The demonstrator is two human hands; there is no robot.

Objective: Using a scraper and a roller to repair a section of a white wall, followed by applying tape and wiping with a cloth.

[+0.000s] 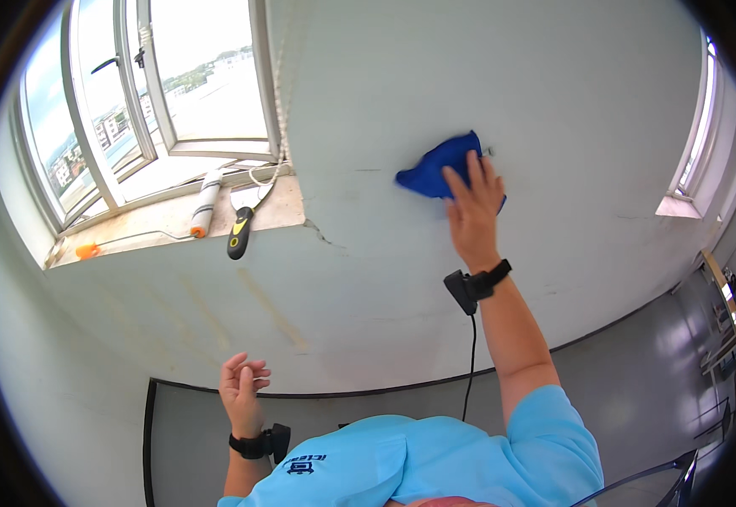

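Observation:
My right hand (476, 211) presses a blue cloth (439, 169) against the pale wall (368, 253), its fingers spread over the cloth's right part. Most of the cloth's left side sticks out past the fingertips, and a small metal fitting (488, 152) shows on the wall beside it. Lower on the left, my left hand (244, 389) hangs in front of the wall with loosely bent fingers and nothing in it. Each wrist wears a black strap with a small box; from the right one (467, 289) a cable runs down.
On the windowsill (287, 207) at the left lie a paint roller (206, 203) with an orange handle and a putty knife (239, 232), its black-and-yellow handle jutting over the edge. A window sash (207, 76) stands open above. A rope (280, 93) hangs beside it. Another window (697, 135) is at the far right.

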